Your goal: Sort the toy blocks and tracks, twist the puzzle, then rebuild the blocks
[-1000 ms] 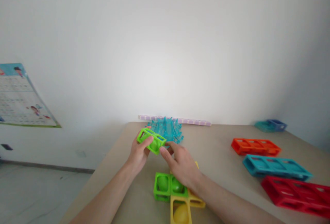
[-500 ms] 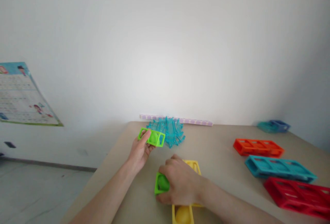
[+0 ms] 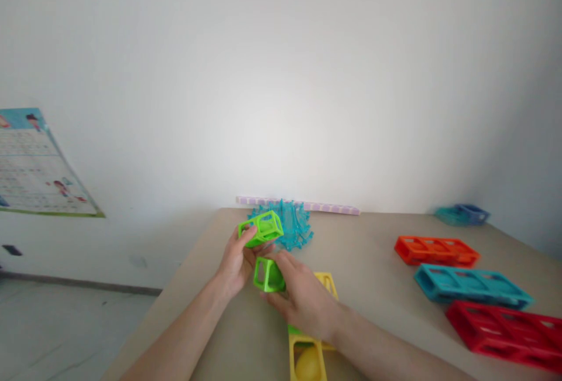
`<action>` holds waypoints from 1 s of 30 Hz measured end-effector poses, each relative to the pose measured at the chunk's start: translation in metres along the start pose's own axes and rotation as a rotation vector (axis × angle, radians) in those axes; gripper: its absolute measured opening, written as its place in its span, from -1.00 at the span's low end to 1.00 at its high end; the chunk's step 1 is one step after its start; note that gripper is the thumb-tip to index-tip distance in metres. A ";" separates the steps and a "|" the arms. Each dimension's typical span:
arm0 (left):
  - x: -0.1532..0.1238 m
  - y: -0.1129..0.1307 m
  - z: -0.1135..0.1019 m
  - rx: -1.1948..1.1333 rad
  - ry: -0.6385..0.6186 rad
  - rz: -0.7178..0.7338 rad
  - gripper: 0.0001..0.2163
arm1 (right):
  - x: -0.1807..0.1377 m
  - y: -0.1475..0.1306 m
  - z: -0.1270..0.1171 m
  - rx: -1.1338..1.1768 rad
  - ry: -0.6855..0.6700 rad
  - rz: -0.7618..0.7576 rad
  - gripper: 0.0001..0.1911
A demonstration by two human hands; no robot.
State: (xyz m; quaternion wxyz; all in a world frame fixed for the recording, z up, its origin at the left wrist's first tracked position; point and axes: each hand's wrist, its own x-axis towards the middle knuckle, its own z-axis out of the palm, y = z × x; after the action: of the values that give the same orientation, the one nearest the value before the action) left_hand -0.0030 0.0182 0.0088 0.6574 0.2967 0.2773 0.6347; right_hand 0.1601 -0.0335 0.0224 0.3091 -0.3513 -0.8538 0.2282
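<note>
My left hand (image 3: 235,261) grips a lime-green open-sided toy block (image 3: 263,227), thumb on its near face, raised above the table. In my right hand (image 3: 302,296) is another green block (image 3: 268,275), its open end turned left toward the left hand. The two green pieces are close but apart. Under my right hand and wrist lie yellow blocks (image 3: 307,364) with rounded inserts, partly hidden, and a bit of green shows beside them. Behind the left block sits a pile of translucent blue track pieces (image 3: 290,226).
To the right lie an orange frame block (image 3: 437,251), a teal one (image 3: 472,285) and a red one (image 3: 509,334). A lilac strip (image 3: 298,204) runs along the wall. Dark blue and teal pieces (image 3: 472,214) sit in the far right corner. A poster (image 3: 44,164) hangs at left.
My right hand has lifted its green block off the table and brought it up toward the left hand. My left hand has tilted its block, raising the right end.
</note>
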 end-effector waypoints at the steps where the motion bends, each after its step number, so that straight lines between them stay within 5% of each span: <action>1: -0.002 -0.001 0.001 0.013 -0.032 0.000 -0.77 | 0.000 0.002 0.001 0.020 0.060 -0.007 -0.52; 12: -0.014 -0.010 0.009 0.148 -0.274 -0.049 -0.69 | 0.005 0.016 0.010 -0.023 0.501 0.025 -0.44; 30: -0.013 -0.009 0.002 0.204 -0.251 0.015 -0.73 | 0.003 0.012 0.011 -0.033 0.465 -0.066 -0.16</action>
State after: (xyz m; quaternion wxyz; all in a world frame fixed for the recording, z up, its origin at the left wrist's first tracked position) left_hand 0.0044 0.0047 0.0034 0.6486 0.4408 0.2537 0.5662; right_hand 0.1564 -0.0253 0.0078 0.4990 -0.3713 -0.7743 0.1166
